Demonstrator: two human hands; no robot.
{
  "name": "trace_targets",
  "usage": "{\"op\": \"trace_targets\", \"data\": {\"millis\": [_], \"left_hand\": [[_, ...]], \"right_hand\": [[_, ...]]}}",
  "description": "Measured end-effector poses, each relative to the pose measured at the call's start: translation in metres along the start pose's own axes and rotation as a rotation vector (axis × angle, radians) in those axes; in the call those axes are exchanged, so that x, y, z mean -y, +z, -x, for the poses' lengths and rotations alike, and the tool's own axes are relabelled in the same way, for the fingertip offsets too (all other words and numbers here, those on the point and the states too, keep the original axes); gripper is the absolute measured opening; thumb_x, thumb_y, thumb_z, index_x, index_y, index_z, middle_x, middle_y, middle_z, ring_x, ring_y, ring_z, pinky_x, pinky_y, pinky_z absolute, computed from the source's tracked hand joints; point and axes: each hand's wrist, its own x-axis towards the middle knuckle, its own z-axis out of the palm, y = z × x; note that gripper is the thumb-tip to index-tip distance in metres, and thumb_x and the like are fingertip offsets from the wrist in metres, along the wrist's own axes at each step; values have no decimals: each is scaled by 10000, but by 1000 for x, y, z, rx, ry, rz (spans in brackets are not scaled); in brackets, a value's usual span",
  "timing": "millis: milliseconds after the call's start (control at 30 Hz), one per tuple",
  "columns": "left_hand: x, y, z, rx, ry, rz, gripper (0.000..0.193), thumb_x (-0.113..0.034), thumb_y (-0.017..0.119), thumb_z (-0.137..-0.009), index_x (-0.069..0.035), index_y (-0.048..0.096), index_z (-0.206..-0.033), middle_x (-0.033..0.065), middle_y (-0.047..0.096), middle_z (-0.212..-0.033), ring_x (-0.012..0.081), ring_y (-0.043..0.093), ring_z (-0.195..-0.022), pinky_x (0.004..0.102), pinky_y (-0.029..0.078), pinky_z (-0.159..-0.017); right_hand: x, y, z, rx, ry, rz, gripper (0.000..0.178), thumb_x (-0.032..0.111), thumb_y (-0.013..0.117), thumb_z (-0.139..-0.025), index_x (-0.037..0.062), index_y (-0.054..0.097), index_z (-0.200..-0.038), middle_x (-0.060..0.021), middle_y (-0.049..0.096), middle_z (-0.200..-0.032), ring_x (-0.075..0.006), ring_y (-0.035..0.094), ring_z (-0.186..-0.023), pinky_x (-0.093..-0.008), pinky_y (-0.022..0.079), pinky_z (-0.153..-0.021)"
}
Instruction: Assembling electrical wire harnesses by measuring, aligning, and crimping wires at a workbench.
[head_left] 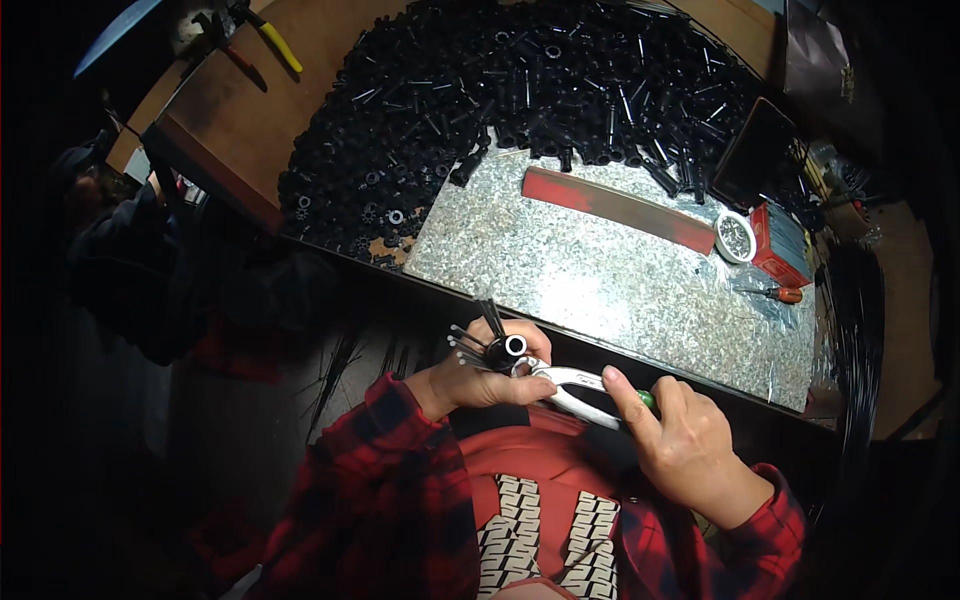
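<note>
Low in front of my body, my left hand [492,375] is closed around a black tubular hub [508,349], its round open end showing. Several thin black rods [466,345] with pale tips fan out from the hub to the left. A pair of silver pliers [592,379] with bowed handles has its jaw end at the hub, beside my left thumb. My right hand [682,435] grips the far end of the handles, index finger stretched along them. A green part [647,399] shows by its fingers. Whether the jaws bite on something is hidden.
A large heap of black tubular parts [470,90] covers the back of the bench. On the speckled board [480,245] lie a red-edged bar [610,210], a white dish of small metal pieces [736,238], a red box [780,250] and an orange-handled screwdriver [785,295]. Black rods [855,330] hang at right.
</note>
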Motion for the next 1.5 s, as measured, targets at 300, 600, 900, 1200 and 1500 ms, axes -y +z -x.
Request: {"op": "trace_targets", "data": {"millis": [300,600,900,1200,1500], "left_hand": [[26,-12,-6,-110,260,524,794,-578,701,-755,74,486,-1154,-57,438,-561,32,397,-499,193,330,-490],[-9,-64,-1,-578,334,820,898,-864,249,-736,-55,535,-1005,-62,296,-455,67,261,-377,230,285,-428],[-29,-17,-19,-669,151,1346,714,-790,383,-811,-106,575,-881,-81,299,-469,57,273,-390,209,266,-454],[11,63,17,661,-337,673,903,-746,197,-865,-2,560,-1228,138,644,-1074,190,611,-986,326,466,-891],[-91,14,-40,-154,311,110,713,-208,754,-823,-37,329,-1369,78,519,-1095,132,549,-977,275,461,-874]], "right_hand": [[-33,18,-14,169,217,-883,624,141,756,-762,25,504,-1320,-222,639,-1039,-342,631,-837,-344,500,-741],[-35,56,18,-259,331,19,693,226,748,-750,14,443,-1335,-251,485,-1225,-438,501,-1051,-490,415,-906],[11,93,46,-294,514,-1777,1000,49,717,-746,113,70,-1507,-164,455,-1256,-142,574,-744,-249,495,-650],[-42,-71,15,-520,47,-934,332,326,579,-859,25,623,-728,-125,604,-677,-148,574,-551,-262,468,-474],[-27,50,-44,267,150,-1103,275,253,717,-845,-6,668,-766,-80,642,-644,-148,607,-593,-296,489,-569]]}}
